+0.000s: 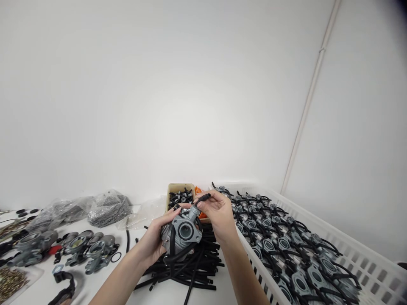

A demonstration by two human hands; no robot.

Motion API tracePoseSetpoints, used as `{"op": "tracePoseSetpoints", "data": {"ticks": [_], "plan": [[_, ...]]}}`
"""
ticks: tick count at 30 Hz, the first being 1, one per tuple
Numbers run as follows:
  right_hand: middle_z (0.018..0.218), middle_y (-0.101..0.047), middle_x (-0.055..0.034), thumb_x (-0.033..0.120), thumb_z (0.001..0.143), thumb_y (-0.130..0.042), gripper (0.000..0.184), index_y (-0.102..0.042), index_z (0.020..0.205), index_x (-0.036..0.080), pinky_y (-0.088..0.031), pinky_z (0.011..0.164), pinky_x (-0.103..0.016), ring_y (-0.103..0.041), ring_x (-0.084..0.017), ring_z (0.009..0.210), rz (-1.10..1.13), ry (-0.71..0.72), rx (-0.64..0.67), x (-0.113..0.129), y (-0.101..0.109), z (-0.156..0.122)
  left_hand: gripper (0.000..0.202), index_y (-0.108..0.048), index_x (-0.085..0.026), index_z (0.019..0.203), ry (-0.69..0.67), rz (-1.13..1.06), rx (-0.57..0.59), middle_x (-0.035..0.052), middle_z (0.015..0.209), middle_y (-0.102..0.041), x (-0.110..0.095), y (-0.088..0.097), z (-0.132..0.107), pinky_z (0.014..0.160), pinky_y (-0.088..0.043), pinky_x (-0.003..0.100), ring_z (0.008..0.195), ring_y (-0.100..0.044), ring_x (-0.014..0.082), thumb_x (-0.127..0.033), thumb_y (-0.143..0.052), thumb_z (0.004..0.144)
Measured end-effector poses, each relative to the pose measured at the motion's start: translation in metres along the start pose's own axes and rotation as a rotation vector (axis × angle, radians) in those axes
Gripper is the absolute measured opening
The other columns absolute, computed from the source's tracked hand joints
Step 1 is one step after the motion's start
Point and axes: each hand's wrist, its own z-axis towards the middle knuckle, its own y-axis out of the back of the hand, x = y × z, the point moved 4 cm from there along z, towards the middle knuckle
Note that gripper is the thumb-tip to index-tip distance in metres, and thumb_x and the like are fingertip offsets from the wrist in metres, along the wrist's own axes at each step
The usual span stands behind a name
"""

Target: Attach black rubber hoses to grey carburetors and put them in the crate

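A grey metal carburetor (193,216) is gripped in my left hand (153,237), fingers wrapped round its side and its round bore facing me. Black hoses hang from its body. My right hand (222,214) pinches a short black rubber piece (204,198) between thumb and fingers at the top neck of the carburetor; whether it is fitted onto the neck I cannot tell. Below both hands lies a loose pile of black rubber hoses (203,262) on the white table.
On the right stands a white plastic crate (359,250) of carburetors with hoses. A beige bin (171,186) of small black parts is behind my hands. At left are loose carburetors (97,252), plastic-bagged parts (110,207), a black ring (116,257) and brass-coloured pieces (12,279).
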Motion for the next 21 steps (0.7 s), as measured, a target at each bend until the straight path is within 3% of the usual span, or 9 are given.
{"op": "tracePoseSetpoints", "data": {"ticks": [4,9,13,21], "plan": [[0.086,-0.077,-0.0067,0.038,0.077,-0.075,0.022,-0.076,0.091,0.021,-0.054,0.087,-0.04,-0.072,-0.022,0.086,0.043,-0.027,0.142,-0.0055,-0.0012,0.0023,0.057,-0.043,-0.016,0.133,0.021,0.013,-0.01,0.0098,0.078,-0.072,-0.0001,0.0002,-0.0025,0.049,-0.056,0.037,0.055,-0.069,0.0276,-0.036,-0.062,0.083],[0.071,-0.076,-0.0051,0.04,0.066,-0.083,0.021,-0.076,0.073,0.021,-0.057,0.079,-0.039,-0.071,-0.022,0.074,0.045,-0.004,0.045,-0.0092,0.0036,0.004,0.058,-0.04,-0.019,0.136,-0.001,0.044,0.013,0.01,0.084,-0.072,0.0005,-0.0008,-0.0018,0.054,-0.058,0.04,0.058,-0.07,0.0277,-0.035,-0.061,0.084],[0.068,-0.076,-0.0039,0.037,0.06,-0.087,0.024,-0.074,0.071,0.021,-0.058,0.072,-0.037,-0.072,-0.021,0.067,0.045,-0.02,-0.021,-0.0098,0.005,0.0034,0.062,-0.037,-0.02,0.14,-0.004,0.048,0.003,0.0097,0.084,-0.072,0.0001,-0.0017,-0.0013,0.056,-0.059,0.041,0.061,-0.07,0.028,-0.034,-0.061,0.085],[0.068,-0.076,-0.0035,0.039,0.061,-0.086,0.025,-0.073,0.072,0.021,-0.059,0.073,-0.036,-0.072,-0.02,0.069,0.081,-0.035,0.021,-0.0079,-0.0001,0.0042,0.063,-0.043,-0.019,0.138,-0.016,0.054,-0.019,0.0106,0.085,-0.073,-0.0014,-0.0017,-0.0022,0.054,-0.059,0.04,0.057,-0.07,0.027,-0.035,-0.064,0.081]]}}
